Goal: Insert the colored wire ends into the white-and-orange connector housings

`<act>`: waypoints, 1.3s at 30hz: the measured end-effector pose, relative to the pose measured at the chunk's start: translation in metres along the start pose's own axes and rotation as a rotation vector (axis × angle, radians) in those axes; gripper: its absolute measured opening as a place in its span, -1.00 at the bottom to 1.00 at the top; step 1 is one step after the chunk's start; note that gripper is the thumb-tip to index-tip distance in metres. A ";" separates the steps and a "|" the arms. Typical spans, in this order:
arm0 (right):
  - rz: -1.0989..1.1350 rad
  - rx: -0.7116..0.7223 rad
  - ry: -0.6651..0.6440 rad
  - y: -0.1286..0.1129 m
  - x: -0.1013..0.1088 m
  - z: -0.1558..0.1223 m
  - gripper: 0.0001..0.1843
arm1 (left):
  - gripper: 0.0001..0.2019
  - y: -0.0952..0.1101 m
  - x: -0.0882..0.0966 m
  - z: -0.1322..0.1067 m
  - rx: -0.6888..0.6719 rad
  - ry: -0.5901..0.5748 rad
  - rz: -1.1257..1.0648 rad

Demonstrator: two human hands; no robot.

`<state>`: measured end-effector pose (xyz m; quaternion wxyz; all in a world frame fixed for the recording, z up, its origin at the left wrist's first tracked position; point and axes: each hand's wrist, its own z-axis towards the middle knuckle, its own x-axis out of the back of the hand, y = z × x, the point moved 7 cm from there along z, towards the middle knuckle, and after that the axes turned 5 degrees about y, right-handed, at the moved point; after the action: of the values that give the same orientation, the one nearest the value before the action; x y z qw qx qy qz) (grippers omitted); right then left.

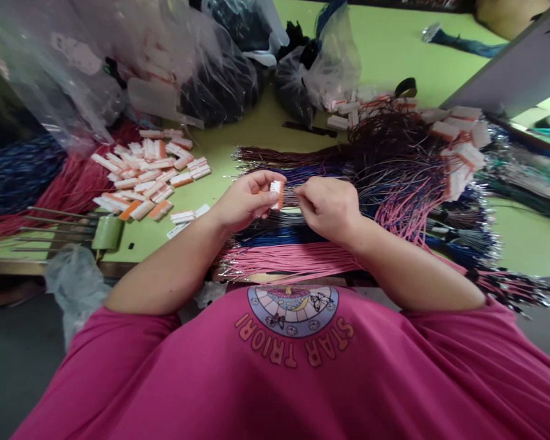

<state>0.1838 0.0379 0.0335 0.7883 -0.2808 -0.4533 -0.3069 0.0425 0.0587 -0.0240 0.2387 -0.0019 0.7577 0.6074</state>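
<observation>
My left hand [246, 200] pinches a small white and orange connector [278, 193] over the green table. My right hand [329, 206] is closed right beside it, fingers pinched on a thin wire [291, 197] that meets the connector. Under both hands lie bundles of wires [311, 253] in pink, blue, dark red and grey, their stripped ends pointing left.
A heap of loose white and orange connectors [144, 177] lies to the left. Clear plastic bags [174, 67] stand at the back. More wired connectors [458, 146] pile up at the right. Red wires [68, 186] and a green tool [106, 232] sit at the left edge.
</observation>
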 end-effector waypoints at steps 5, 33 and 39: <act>0.028 0.063 -0.019 -0.002 -0.009 -0.001 -0.62 | -0.42 -0.007 0.003 0.000 0.053 0.037 0.006; 0.006 0.280 -0.623 -0.030 -0.047 -0.046 -0.68 | -0.61 0.018 0.034 0.007 -0.143 0.275 0.211; 0.206 0.115 -0.534 -0.018 -0.031 -0.036 -0.76 | -0.61 0.020 0.030 0.006 -0.123 0.241 0.196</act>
<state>0.1773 0.0070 -0.0068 0.6829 -0.3508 -0.6305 -0.1145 0.0123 0.0782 -0.0175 0.0849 -0.0155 0.7387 0.6685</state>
